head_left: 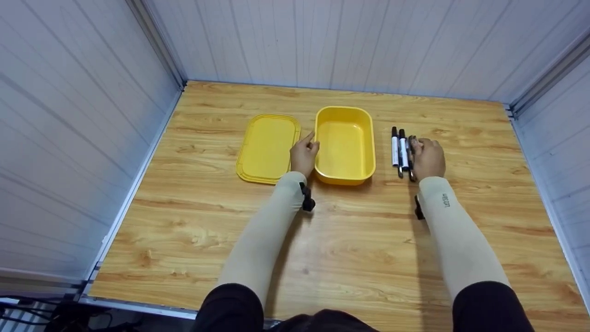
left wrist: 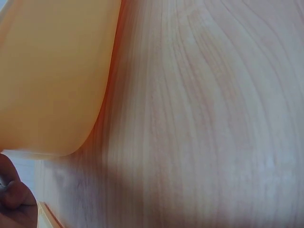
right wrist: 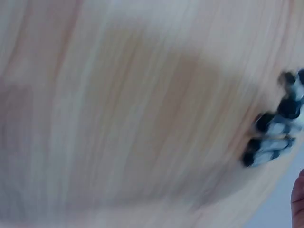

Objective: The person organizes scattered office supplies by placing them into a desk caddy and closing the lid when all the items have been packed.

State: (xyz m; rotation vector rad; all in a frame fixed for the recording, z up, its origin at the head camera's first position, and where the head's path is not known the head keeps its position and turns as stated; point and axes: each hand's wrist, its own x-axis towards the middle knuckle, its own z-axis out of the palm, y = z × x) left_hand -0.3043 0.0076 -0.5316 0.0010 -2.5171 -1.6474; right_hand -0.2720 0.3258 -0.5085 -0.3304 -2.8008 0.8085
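Observation:
A yellow open-topped box (head_left: 345,177) stands near the middle of the table, with bare insides. My left hand (head_left: 303,156) is at its left wall, index finger reaching up along the rim; in the left wrist view its fingers (left wrist: 19,199) show near the box's lower corner (left wrist: 61,137). To the right, my right hand (head_left: 429,159) is over the near-upright row's right side, fingertips at a dark pen (head_left: 412,176). Beside it lie two white markers with black caps, a left marker (head_left: 395,150) and a right marker (head_left: 404,154). The right wrist view is blurred.
A yellow lid (head_left: 268,147) lies flat left of the box, partly behind my left hand. White panel walls (head_left: 295,41) enclose the wood-grain table (head_left: 350,258) at the back and sides. Black cables (head_left: 32,313) are down at the lower left.

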